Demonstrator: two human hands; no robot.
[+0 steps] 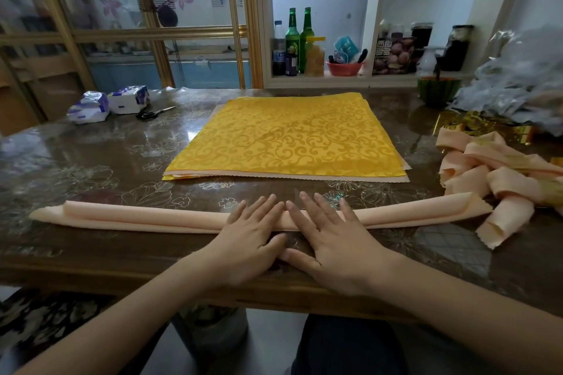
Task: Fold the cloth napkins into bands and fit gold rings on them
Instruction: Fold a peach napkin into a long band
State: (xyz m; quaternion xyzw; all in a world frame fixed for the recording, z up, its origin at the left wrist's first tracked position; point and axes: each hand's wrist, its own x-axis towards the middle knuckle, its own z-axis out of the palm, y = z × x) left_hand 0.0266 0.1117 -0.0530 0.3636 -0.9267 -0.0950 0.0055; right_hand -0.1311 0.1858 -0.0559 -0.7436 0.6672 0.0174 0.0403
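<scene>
A peach cloth napkin (146, 218) lies folded into a long narrow band along the table's near edge. My left hand (246, 237) and my right hand (329, 240) press flat on its middle, side by side, fingers straight and spread. Behind it lies a stack of flat napkins (289, 137) with a yellow patterned one on top and peach ones beneath. At the right lies a heap of folded peach bands (493, 173), some with gold rings round them. Loose gold rings (475, 126) glint behind that heap.
The brown glossy table (91, 155) carries two tissue packs (106, 103) and black scissors (154, 113) at the back left. Crumpled clear plastic (518, 79) and a green bowl (438, 91) are at the back right. A shelf with bottles (300, 39) stands behind.
</scene>
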